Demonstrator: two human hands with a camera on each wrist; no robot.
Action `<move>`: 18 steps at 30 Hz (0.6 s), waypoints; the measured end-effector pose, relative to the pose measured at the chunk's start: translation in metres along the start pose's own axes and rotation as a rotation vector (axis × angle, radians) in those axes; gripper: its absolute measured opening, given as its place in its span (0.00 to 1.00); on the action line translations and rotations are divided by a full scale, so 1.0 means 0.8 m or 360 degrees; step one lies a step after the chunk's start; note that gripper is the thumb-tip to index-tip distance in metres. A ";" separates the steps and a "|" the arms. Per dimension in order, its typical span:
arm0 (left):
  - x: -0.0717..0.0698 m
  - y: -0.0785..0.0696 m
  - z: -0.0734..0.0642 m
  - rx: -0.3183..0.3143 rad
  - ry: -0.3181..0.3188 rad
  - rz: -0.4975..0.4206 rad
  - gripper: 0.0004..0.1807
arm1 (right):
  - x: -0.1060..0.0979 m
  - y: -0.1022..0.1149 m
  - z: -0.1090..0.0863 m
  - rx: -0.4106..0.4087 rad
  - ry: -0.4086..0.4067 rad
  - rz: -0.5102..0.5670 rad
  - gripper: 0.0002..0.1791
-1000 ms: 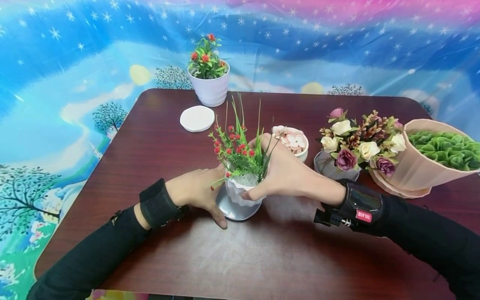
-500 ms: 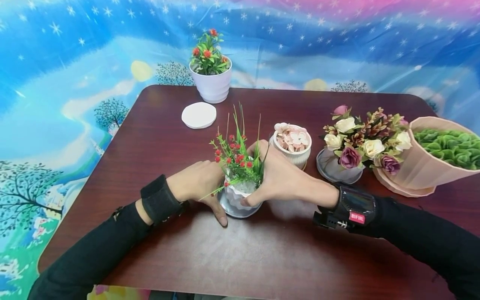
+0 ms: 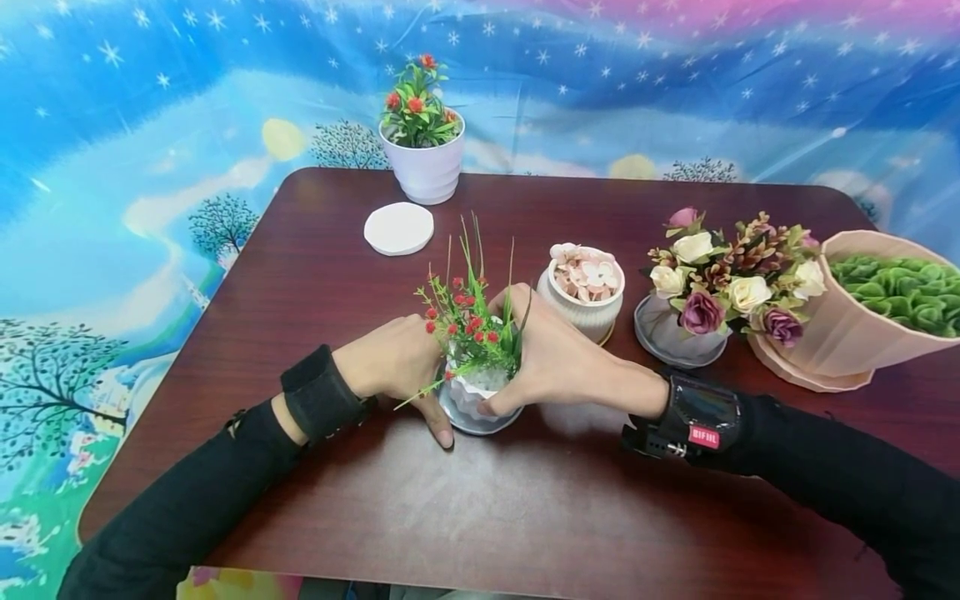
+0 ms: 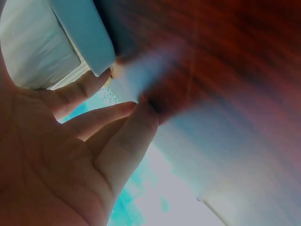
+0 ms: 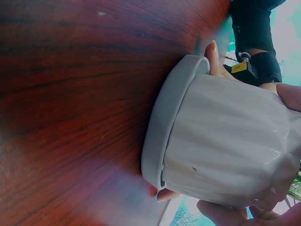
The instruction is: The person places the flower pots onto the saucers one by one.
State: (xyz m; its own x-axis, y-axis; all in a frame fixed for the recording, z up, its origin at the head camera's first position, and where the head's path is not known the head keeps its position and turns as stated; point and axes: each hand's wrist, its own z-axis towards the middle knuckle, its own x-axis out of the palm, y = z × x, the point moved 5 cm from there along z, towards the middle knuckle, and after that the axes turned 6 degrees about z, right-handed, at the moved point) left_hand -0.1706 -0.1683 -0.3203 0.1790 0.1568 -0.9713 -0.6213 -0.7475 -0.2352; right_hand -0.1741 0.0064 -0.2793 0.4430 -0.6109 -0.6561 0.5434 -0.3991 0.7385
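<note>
A white fluted flowerpot (image 5: 225,141) with red-flowered greenery (image 3: 472,325) stands upright in a grey saucer (image 3: 480,423) at the table's middle. My right hand (image 3: 558,358) grips the pot from the right, its thumb on the near side and fingers round the far side. At the left of the saucer is my left hand (image 3: 397,362), with thumb and a finger at opposite parts of the saucer's rim. In the left wrist view one fingertip touches the saucer (image 4: 89,35), while the other fingers lie apart from it. The pot partly hides those far fingers in the head view.
Behind lie a white octagonal saucer (image 3: 399,228) and a white pot of orange-red flowers (image 3: 423,171). To the right are a cream pot with pink blossoms (image 3: 581,308), a rose arrangement (image 3: 723,296), and a tilted beige pot (image 3: 870,308) with green succulents.
The potted plant and my right hand have come slightly lower and to the left over the saucer. My left hand stays at the rim. The view tilts a little.
</note>
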 end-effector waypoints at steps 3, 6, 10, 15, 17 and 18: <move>0.000 0.001 0.000 0.0011 -0.0010 0.0002 0.67 | 0.000 0.000 0.000 0.0002 0.0003 -0.0001 0.46; 0.000 0.003 0.000 0.0011 -0.0007 0.0006 0.67 | 0.001 -0.001 0.001 -0.0009 0.0000 0.0005 0.47; 0.001 0.004 0.002 0.0027 0.0000 0.0034 0.62 | 0.004 -0.004 0.001 -0.0027 0.0003 0.0010 0.47; 0.000 0.002 0.002 0.0073 -0.0022 0.0056 0.58 | 0.009 -0.008 0.001 -0.0055 0.0010 -0.0016 0.46; -0.001 0.001 0.002 0.0098 -0.0051 0.0048 0.62 | 0.010 -0.008 0.001 -0.0057 0.0007 -0.0009 0.46; -0.002 0.001 0.002 0.0114 -0.0070 0.0041 0.65 | 0.010 -0.009 0.002 -0.0057 0.0005 0.0002 0.46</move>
State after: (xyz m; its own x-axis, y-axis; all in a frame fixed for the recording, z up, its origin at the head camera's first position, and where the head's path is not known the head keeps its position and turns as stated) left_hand -0.1727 -0.1680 -0.3192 0.1293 0.1676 -0.9773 -0.6785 -0.7038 -0.2104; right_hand -0.1751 0.0032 -0.2895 0.4460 -0.6090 -0.6559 0.5680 -0.3737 0.7333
